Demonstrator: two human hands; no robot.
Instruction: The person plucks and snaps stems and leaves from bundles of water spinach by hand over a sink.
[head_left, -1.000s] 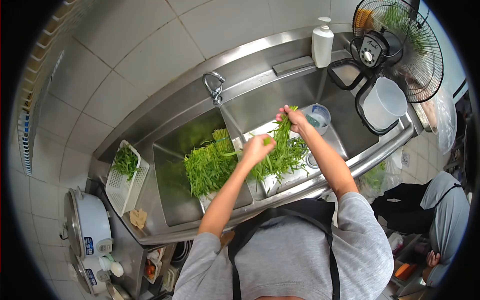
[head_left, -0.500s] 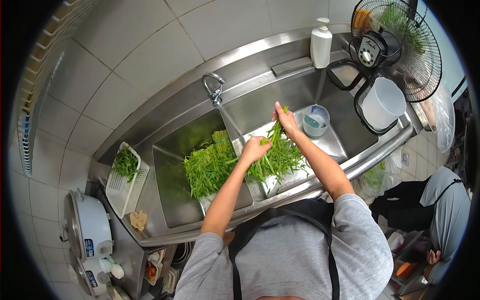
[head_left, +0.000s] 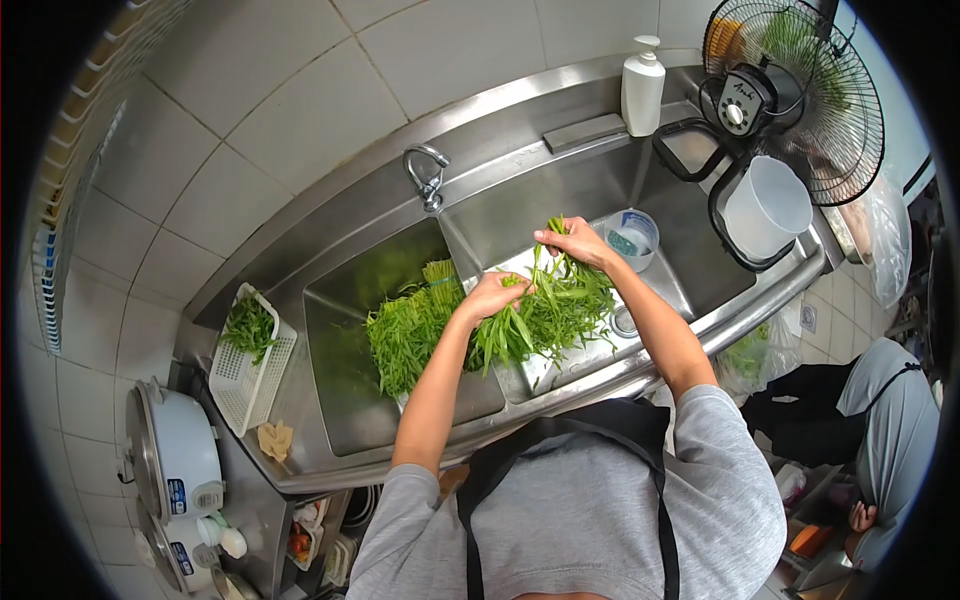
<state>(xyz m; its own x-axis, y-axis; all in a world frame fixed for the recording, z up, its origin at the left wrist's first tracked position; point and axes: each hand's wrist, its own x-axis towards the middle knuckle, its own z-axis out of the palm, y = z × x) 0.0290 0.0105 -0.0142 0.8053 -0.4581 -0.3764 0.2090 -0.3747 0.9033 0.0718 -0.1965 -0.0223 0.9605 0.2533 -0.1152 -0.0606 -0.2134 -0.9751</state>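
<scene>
Over the right basin of a steel sink (head_left: 700, 235), my right hand (head_left: 580, 243) is closed on the stem ends of a bunch of long-stemmed leafy greens (head_left: 570, 305). Just left and lower, my left hand (head_left: 497, 297) pinches some of the same stalks, with leaves hanging below its fingers. The bunch's leaves droop over the basin floor, and I cannot tell which are loose there. A larger heap of greens (head_left: 405, 345) lies in the left basin, with tied stems (head_left: 442, 280) at its top. A clear round tub (head_left: 632, 240) stands behind my right wrist.
A faucet (head_left: 428, 180) rises at the sink's back, and a white pump bottle (head_left: 642, 90) stands further right. A white basket (head_left: 262, 365) of greens sits at left. At right are a translucent container (head_left: 768, 212) and a fan (head_left: 790, 95). Another person (head_left: 890, 420) is at lower right.
My right hand has turned, its fingers now pointing left and lower than before. My left hand has shifted slightly left. The held leaves have swung, and the drain now shows.
</scene>
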